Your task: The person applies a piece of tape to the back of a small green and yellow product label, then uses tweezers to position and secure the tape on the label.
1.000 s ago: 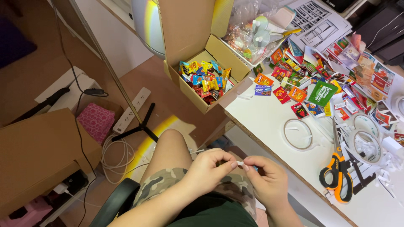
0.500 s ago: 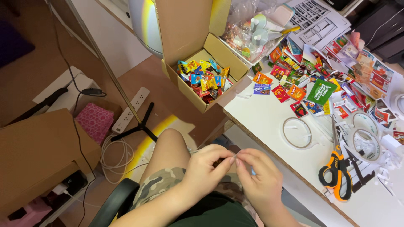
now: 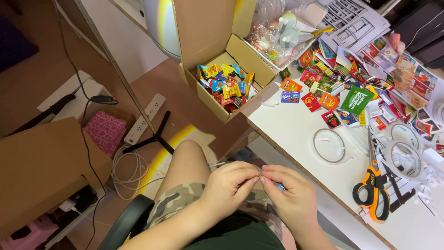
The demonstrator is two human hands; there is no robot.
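A white table (image 3: 296, 134) fills the right side, and its near edge runs diagonally just beyond the person's hands. An open cardboard box (image 3: 231, 88) overhangs the table's left corner, filled with small bright packets (image 3: 225, 83) in yellow, red and blue. More small packets and printed cards (image 3: 351, 92) lie spread over the far part of the table, with a clear bag of oddments (image 3: 277, 32) behind them. A tape ring (image 3: 329, 146) lies near the table's near edge, another tape roll (image 3: 403, 158) lies towards the right edge, and orange-handled scissors (image 3: 372, 190) rest between them, blades pointing away. On the floor to the left are a white power strip (image 3: 145, 118), a coil of cable (image 3: 129, 169), a pink pouch (image 3: 105, 132) and a large brown carton (image 3: 41, 171). Nothing lies between the hands and the table edge.

The piece being handled (image 3: 280, 187) is tiny: only a sliver of blue shows at the fingers, too small to tell its shape. It is held over the person's lap, below the table's near edge.

The left hand (image 3: 229, 187) and right hand (image 3: 291, 196) meet fingertip to fingertip above the camouflage shorts (image 3: 185, 203), thumbs and forefingers pinched together. The right hand pinches the blue sliver; whether the left hand grips it too cannot be told.
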